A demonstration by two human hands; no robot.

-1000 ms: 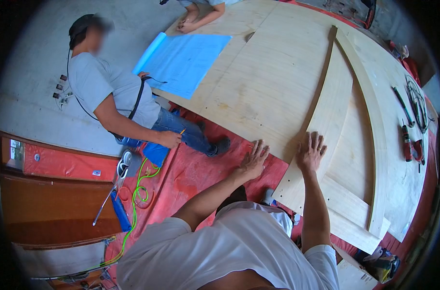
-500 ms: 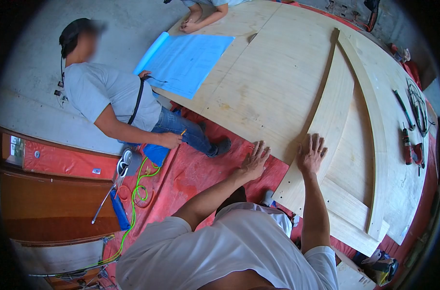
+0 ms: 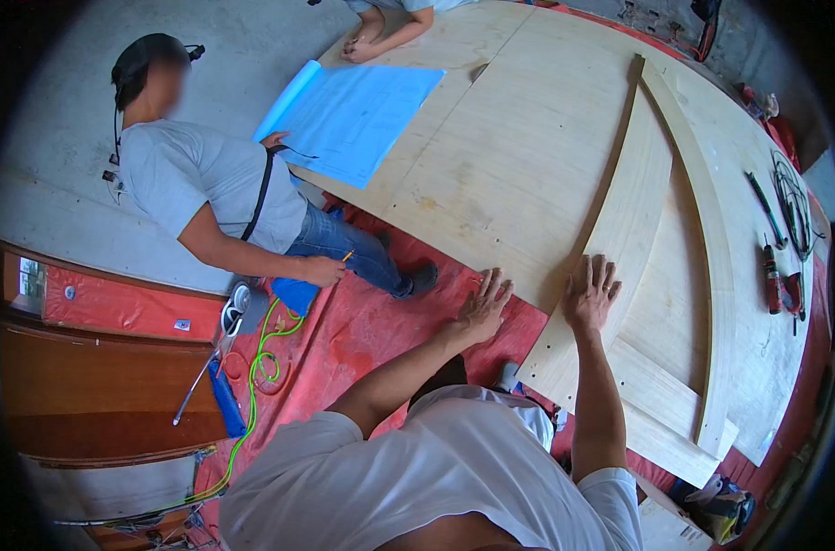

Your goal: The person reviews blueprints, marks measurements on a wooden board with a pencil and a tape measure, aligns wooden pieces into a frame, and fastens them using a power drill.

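My left hand (image 3: 486,308) rests at the near edge of the big plywood sheet (image 3: 463,174), fingers stretched over it and nothing held. On a pale wooden board (image 3: 630,197) my right hand (image 3: 592,292) lies flat with its fingers spread. This board runs away from me across the plywood. A narrower wooden strip (image 3: 711,266) stands to its right and meets it at the far end. Shorter boards (image 3: 656,381) cross near the front and join the two, making a frame.
A co-worker (image 3: 215,174) stands at the left with a pencil (image 3: 348,255), beside a blue drawing sheet (image 3: 362,115). Another person's forearms (image 3: 390,35) lean on the far edge. A drill (image 3: 772,275), a hammer-like tool (image 3: 766,209) and coiled cable (image 3: 792,202) lie right. A green hose (image 3: 257,386) crosses the red floor cover (image 3: 344,349).
Both my hands stay where they were. The co-worker at the left has turned their head slightly; the boards and the drawing sheet have not moved.
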